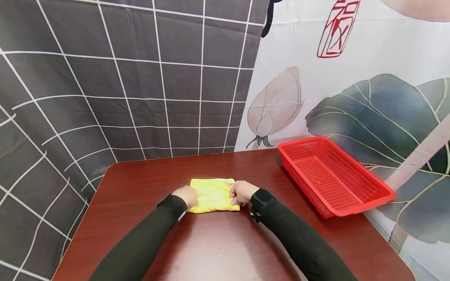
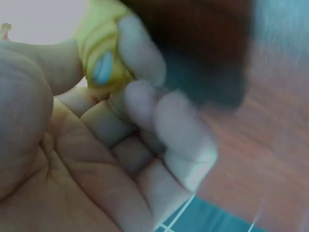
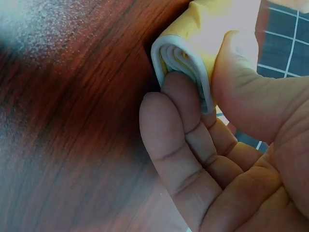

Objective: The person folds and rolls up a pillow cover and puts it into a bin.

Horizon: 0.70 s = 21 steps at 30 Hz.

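Observation:
A folded yellow cloth [image 1: 213,195] with thin printed outlines lies crosswise over the table in the head view. My left hand [image 1: 188,195] pinches its left end between thumb and fingers; in the left wrist view that end is a bunched yellow fold [image 2: 101,48]. The other end is held by my right hand [image 1: 242,192]. Close up in the right wrist view, the cloth's layers [image 3: 181,53] show as rolled, pale-edged folds, with the thumb on one side and fingertips on the other.
A red plastic basket [image 1: 337,177] with perforated sides stands at the table's right edge. The reddish-brown wooden table [image 1: 154,171] meets a grey gridded curtain [image 1: 133,78] behind and a white floral-print hanging [image 1: 281,50] at the right.

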### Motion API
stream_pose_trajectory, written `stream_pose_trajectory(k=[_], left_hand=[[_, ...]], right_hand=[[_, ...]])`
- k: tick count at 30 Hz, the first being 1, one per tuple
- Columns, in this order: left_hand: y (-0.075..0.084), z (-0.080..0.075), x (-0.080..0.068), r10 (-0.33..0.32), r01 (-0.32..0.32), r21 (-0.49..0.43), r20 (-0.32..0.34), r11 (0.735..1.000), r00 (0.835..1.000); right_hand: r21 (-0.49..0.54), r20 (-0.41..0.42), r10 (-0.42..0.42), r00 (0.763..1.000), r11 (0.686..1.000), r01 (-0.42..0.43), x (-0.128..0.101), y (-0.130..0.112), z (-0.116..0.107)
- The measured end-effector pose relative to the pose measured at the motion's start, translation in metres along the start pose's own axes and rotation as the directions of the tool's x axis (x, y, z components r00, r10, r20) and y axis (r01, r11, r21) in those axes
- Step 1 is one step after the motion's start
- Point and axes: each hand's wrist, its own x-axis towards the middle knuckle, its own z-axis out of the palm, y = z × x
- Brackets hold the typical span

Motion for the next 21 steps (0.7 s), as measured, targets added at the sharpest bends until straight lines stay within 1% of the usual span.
stream_pose_trajectory(k=[2, 5, 6, 8, 10, 11, 12, 14, 16, 17, 19, 20, 21], left_hand=[[0.001, -0.001, 0.001, -0.031, 0.032, 0.031, -0.026, 0.999, 0.999], [0.007, -0.004, -0.005, -0.052, 0.060, 0.064, -0.112, 0.996, 0.992], [0.010, -0.005, -0.008, -0.039, 0.050, 0.075, -0.151, 0.996, 0.988], [0.017, -0.002, -0.014, 0.017, 0.010, 0.113, -0.236, 0.993, 0.971], [0.025, 0.005, -0.021, 0.108, -0.057, 0.172, -0.307, 0.983, 0.945], [0.029, 0.009, -0.024, 0.149, -0.084, 0.199, -0.341, 0.976, 0.928], [0.031, 0.014, -0.028, 0.190, -0.108, 0.230, -0.374, 0.967, 0.908], [0.033, 0.024, -0.034, 0.243, -0.132, 0.274, -0.425, 0.953, 0.872], [0.030, 0.033, -0.040, 0.267, -0.136, 0.293, -0.472, 0.946, 0.840], [0.028, 0.036, -0.043, 0.276, -0.140, 0.297, -0.488, 0.944, 0.828], [0.021, 0.042, -0.048, 0.289, -0.154, 0.291, -0.509, 0.944, 0.811], [0.018, 0.044, -0.050, 0.292, -0.164, 0.280, -0.515, 0.946, 0.806], [0.014, 0.046, -0.052, 0.298, -0.175, 0.275, -0.515, 0.945, 0.804]], right_hand=[[0.015, 0.002, 0.010, 1.000, 1.000, -0.010, 0.000, 0.001, 0.001], [0.030, 0.004, 0.023, 1.000, 0.999, -0.023, -0.001, 0.001, 0.000], [0.032, 0.002, 0.024, 1.000, 0.999, -0.024, -0.002, 0.001, 0.000], [0.039, 0.002, 0.022, 1.000, 0.999, -0.022, -0.002, 0.000, -0.001], [0.032, -0.006, 0.007, 1.000, 0.999, -0.007, -0.001, 0.001, -0.001], [0.026, -0.012, -0.004, 1.000, 1.000, 0.004, 0.000, 0.001, -0.001], [0.015, -0.020, -0.014, 1.000, 1.000, 0.015, 0.001, 0.002, 0.000], [-0.023, -0.047, -0.041, 0.998, 0.999, 0.040, 0.002, 0.005, 0.002], [-0.059, -0.086, -0.056, 0.995, 0.997, 0.051, 0.001, 0.007, 0.005], [-0.066, -0.105, -0.061, 0.993, 0.996, 0.054, 0.000, 0.007, 0.006], [-0.083, -0.165, -0.100, 0.981, 0.993, 0.088, -0.004, 0.009, 0.010], [-0.083, -0.192, -0.130, 0.973, 0.990, 0.116, -0.006, 0.010, 0.012], [-0.094, -0.221, -0.176, 0.959, 0.983, 0.159, -0.009, 0.011, 0.014]])
